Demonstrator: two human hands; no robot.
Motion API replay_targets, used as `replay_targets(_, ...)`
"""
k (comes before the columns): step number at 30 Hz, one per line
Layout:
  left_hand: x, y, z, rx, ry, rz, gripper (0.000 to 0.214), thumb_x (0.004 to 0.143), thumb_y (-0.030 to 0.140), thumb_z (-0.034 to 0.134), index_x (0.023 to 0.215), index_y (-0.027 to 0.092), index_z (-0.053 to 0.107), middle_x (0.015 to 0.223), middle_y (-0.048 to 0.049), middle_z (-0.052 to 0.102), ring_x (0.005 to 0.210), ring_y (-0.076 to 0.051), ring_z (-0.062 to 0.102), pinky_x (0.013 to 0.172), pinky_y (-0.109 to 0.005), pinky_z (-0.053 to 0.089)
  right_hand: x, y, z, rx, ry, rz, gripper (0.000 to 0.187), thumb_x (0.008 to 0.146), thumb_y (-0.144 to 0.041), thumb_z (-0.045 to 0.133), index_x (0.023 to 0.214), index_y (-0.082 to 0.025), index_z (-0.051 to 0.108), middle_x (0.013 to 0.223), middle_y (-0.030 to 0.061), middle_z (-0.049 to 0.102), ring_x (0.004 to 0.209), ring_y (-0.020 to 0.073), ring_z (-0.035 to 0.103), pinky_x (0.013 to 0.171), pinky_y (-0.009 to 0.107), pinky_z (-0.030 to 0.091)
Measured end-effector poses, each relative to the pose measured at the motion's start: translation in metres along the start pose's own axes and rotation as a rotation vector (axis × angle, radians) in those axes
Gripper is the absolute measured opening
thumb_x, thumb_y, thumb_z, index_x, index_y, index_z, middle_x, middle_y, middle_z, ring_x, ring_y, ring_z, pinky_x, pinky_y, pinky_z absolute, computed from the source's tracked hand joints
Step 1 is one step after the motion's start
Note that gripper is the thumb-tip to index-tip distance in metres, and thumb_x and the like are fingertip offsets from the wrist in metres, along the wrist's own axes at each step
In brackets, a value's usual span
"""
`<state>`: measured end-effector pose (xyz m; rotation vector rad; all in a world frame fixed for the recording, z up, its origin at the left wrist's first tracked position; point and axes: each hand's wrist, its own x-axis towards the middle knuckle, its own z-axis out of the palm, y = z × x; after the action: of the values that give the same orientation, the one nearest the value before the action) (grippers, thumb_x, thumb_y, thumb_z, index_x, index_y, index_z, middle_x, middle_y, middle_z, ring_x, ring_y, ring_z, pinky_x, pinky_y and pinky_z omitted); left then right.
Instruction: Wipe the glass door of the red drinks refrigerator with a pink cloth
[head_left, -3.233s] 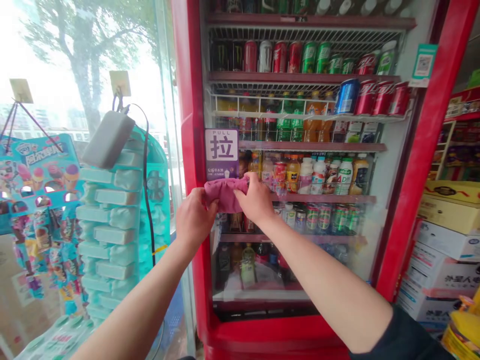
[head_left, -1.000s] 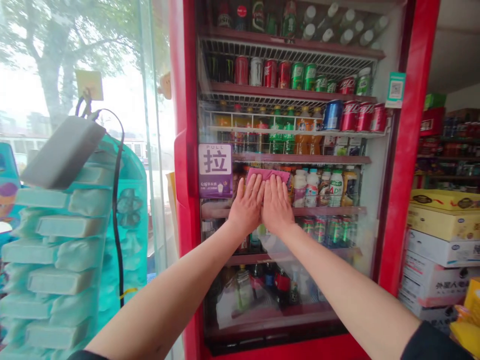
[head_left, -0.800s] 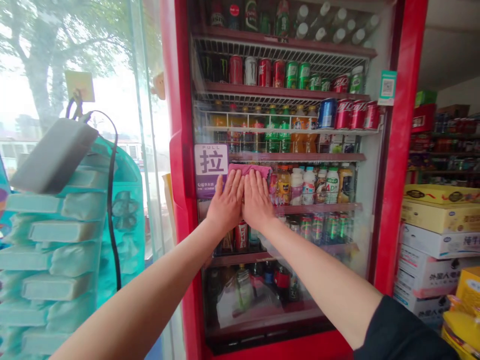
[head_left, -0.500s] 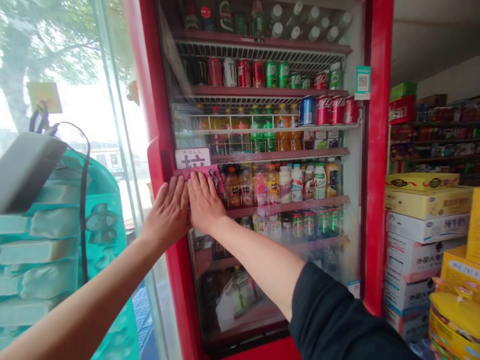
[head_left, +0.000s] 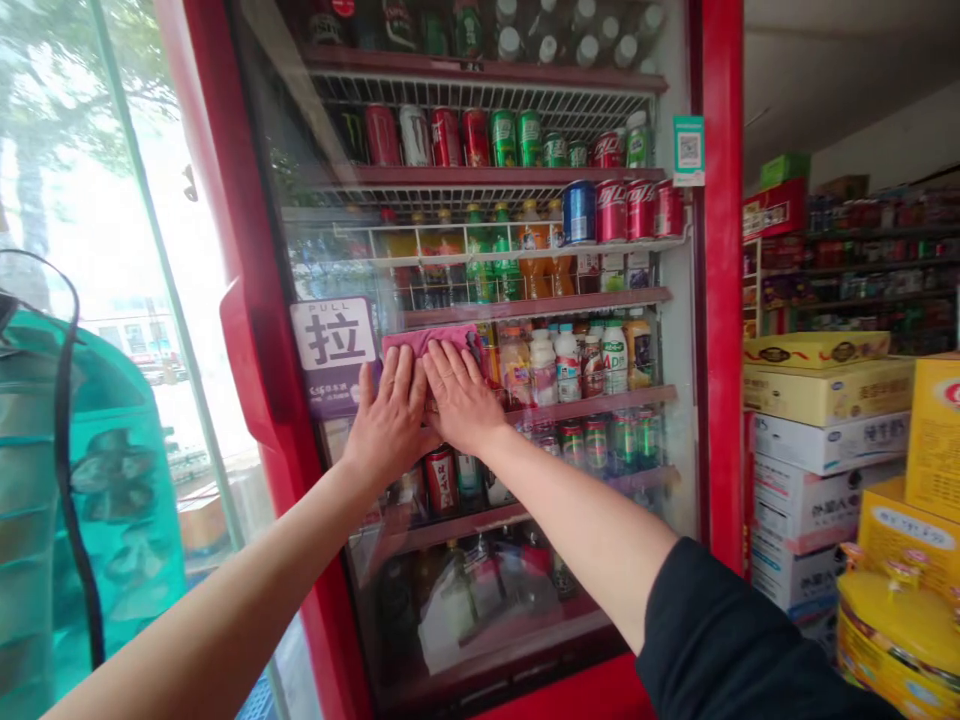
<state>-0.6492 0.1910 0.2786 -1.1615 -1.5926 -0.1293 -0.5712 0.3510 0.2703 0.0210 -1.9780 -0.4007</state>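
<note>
A pink cloth (head_left: 427, 338) lies flat against the glass door (head_left: 585, 480) of a red drinks fridge (head_left: 716, 300). My left hand (head_left: 390, 420) and my right hand (head_left: 459, 392) press on the cloth side by side, fingers stretched upward and close together. Only the cloth's top edge shows above my fingertips. The cloth sits just right of a purple PULL sticker (head_left: 334, 352) on the glass. Behind the glass are shelves of cans and bottles.
The fridge's red handle (head_left: 251, 350) juts out at the left frame. A shop window (head_left: 112, 250) and a teal display rack (head_left: 45, 480) with a black cable stand to the left. Stacked cartons (head_left: 825, 420) and yellow boxes (head_left: 900, 560) fill the right.
Both hands have slid the cloth right along the glass, off the PULL sticker it partly covered half a second ago. The view has also shifted, showing more of the right side.
</note>
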Motion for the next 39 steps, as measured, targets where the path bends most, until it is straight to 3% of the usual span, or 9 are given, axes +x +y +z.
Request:
replay_targets(6, 0.052, 0.076, 0.014, -0.082, -0.022, 0.066, 0.111, 0.088, 0.054, 0.067, 0.175, 0.002, 0.022, 0.182, -0.0217, 0.001, 0.173, -0.042, 0.006, 0.139, -0.068, 0.001, -0.049, 0.077, -0.028, -0.047, -0.008, 0.101, 0.081, 0.106, -0.037, 0.059, 0.173, -0.001, 0.030, 0.183, 0.0190, 0.013, 0.173, 0.0330, 0.006, 0.143, 0.055, 0.006)
replay_targets(10, 0.068, 0.104, 0.017, -0.121, -0.037, 0.070, 0.107, 0.091, 0.049, 0.063, 0.175, 0.001, 0.018, 0.182, -0.0206, -0.001, 0.173, -0.041, 0.003, 0.139, -0.068, 0.000, -0.067, 0.100, -0.042, -0.084, -0.014, 0.134, 0.077, 0.107, -0.035, 0.054, 0.173, -0.001, 0.031, 0.183, 0.0187, 0.017, 0.173, 0.0319, 0.009, 0.143, 0.056, 0.008)
replay_targets(13, 0.064, 0.100, 0.017, -0.122, -0.014, 0.088, 0.100, 0.094, 0.043, 0.057, 0.176, 0.002, 0.017, 0.183, -0.0180, 0.002, 0.174, -0.038, 0.004, 0.140, -0.068, 0.000, -0.066, 0.094, -0.046, -0.079, -0.021, 0.155, 0.081, 0.106, -0.037, 0.056, 0.174, -0.002, 0.029, 0.183, 0.0177, 0.014, 0.173, 0.0324, 0.009, 0.143, 0.056, 0.007)
replay_targets(17, 0.046, 0.070, 0.013, -0.098, 0.026, 0.092, 0.097, 0.096, 0.044, 0.056, 0.174, -0.001, 0.021, 0.183, -0.0195, 0.006, 0.173, -0.039, 0.008, 0.140, -0.066, 0.002, -0.048, 0.067, -0.041, -0.039, -0.033, 0.113, 0.086, 0.104, -0.040, 0.063, 0.174, -0.002, 0.030, 0.183, 0.0182, 0.014, 0.172, 0.0338, 0.009, 0.142, 0.056, 0.003)
replay_targets(23, 0.003, 0.016, 0.001, -0.085, 0.081, 0.034, 0.096, 0.101, 0.053, 0.054, 0.172, -0.004, 0.025, 0.180, -0.0258, 0.017, 0.171, -0.042, 0.016, 0.140, -0.065, 0.005, -0.011, 0.028, -0.030, -0.027, -0.054, -0.100, 0.092, 0.103, -0.052, 0.069, 0.172, -0.003, 0.034, 0.183, 0.0163, 0.020, 0.171, 0.0326, 0.015, 0.143, 0.052, 0.001)
replay_targets(27, -0.011, 0.001, -0.002, -0.099, 0.083, 0.061, 0.098, 0.103, 0.065, 0.047, 0.172, -0.003, 0.029, 0.179, -0.0287, 0.018, 0.170, -0.046, 0.019, 0.138, -0.067, 0.008, -0.004, 0.029, -0.031, -0.033, -0.064, -0.203, 0.093, 0.103, -0.053, 0.069, 0.173, -0.004, 0.031, 0.183, 0.0133, 0.021, 0.171, 0.0299, 0.016, 0.143, 0.048, 0.005)
replay_targets(32, 0.004, 0.021, 0.005, -0.109, 0.073, 0.065, 0.106, 0.099, 0.073, 0.054, 0.174, 0.003, 0.028, 0.180, -0.0284, 0.018, 0.170, -0.047, 0.015, 0.137, -0.069, 0.006, -0.017, 0.054, -0.034, -0.040, -0.050, -0.192, 0.090, 0.105, -0.053, 0.065, 0.173, -0.007, 0.031, 0.183, 0.0120, 0.022, 0.172, 0.0282, 0.015, 0.143, 0.047, 0.005)
replay_targets(39, 0.058, 0.082, 0.022, -0.100, 0.059, 0.115, 0.115, 0.093, 0.073, 0.065, 0.174, 0.002, 0.026, 0.182, -0.0246, 0.011, 0.172, -0.044, 0.010, 0.139, -0.068, 0.001, -0.055, 0.119, -0.055, -0.042, -0.076, -0.076, 0.088, 0.104, -0.049, 0.066, 0.173, -0.006, 0.032, 0.183, 0.0159, 0.020, 0.172, 0.0301, 0.012, 0.143, 0.052, 0.004)
